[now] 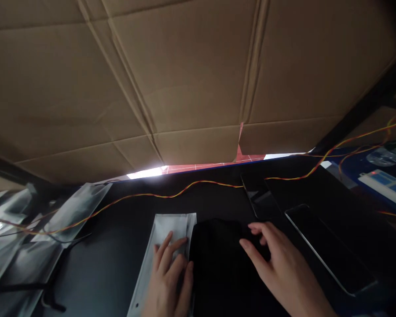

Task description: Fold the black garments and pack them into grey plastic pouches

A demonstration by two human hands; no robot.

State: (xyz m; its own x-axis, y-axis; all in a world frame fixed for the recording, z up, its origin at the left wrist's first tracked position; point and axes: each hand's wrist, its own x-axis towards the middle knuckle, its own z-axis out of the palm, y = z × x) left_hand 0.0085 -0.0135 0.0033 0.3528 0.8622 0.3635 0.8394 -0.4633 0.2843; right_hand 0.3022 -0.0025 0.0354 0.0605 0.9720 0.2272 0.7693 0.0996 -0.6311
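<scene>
My left hand (170, 279) lies on a translucent plastic bag (163, 223), fingers spread over its surface. Just right of the bag is a dark, folded black cloth-like item (216, 255); its kind is hard to make out in the low light. Over that item's right side reaches my right hand (277, 268), thumb and forefinger apart, with nothing visible between them. Whether its fingertips touch the black item I cannot tell.
Phone-like dark slabs lie on the right: a smaller one (259, 196) and a larger one (330, 248). A red-and-yellow twisted wire (201, 182) crosses the black table (95, 264). Several plastic bags (77, 209) are on the left. Cardboard (185, 75) hangs behind.
</scene>
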